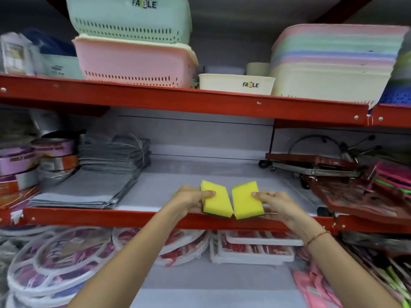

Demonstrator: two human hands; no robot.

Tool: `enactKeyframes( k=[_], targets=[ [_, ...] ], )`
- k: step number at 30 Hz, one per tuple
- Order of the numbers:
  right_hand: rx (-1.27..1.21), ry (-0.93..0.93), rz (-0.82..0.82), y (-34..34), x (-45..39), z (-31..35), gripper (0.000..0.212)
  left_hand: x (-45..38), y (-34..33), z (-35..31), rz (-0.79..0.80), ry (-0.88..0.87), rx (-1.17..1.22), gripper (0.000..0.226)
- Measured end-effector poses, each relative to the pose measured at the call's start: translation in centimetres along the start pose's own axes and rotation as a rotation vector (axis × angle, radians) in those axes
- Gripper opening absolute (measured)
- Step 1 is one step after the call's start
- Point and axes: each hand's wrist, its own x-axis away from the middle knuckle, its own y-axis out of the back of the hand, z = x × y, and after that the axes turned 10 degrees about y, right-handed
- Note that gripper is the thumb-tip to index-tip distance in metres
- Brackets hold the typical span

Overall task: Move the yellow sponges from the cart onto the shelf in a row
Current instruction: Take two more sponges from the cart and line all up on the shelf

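Left hand (191, 200) grips left sponge (216, 200), right hand (274, 203) grips right sponge (246, 200) — side by side over shelf (155, 187) front edge.

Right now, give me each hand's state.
Left hand: closed on the left yellow sponge at the shelf's front edge.
Right hand: closed on the right yellow sponge beside it.

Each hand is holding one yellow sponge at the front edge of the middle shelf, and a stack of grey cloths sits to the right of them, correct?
Not quite. The head view shows the stack of grey cloths to the left of the sponges. The rest holds: the left hand grips one yellow sponge, the right hand the other, at the shelf's front edge.
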Motion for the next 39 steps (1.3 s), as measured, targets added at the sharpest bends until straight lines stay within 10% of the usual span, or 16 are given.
enactKeyframes(
  k=[8, 26, 33, 39],
  targets=[
    [0.105, -0.017, -0.121, 5.3, -5.1, -1.6, 0.051, -4.1, -7.4, -2.4, -0.087, -0.097, -0.197, 0.070],
    [0.779, 0.110, -0.074, 5.7, -8.3, -3.6, 0.065, -7.2, -9.2, -2.3, -0.388, -0.372, -0.953, 0.066],
    [1.135, 0.520, 0.279, -3.7, -8.4, -2.5, 0.069, -7.9, -1.0, 0.3, -0.407, -0.411, -1.121, 0.074],
    [1.175, 0.521, 0.494, -10.2, -7.9, -3.7, 0.062, -7.2, 2.9, 3.3, -0.280, -0.249, -1.260, 0.062]
  ],
)
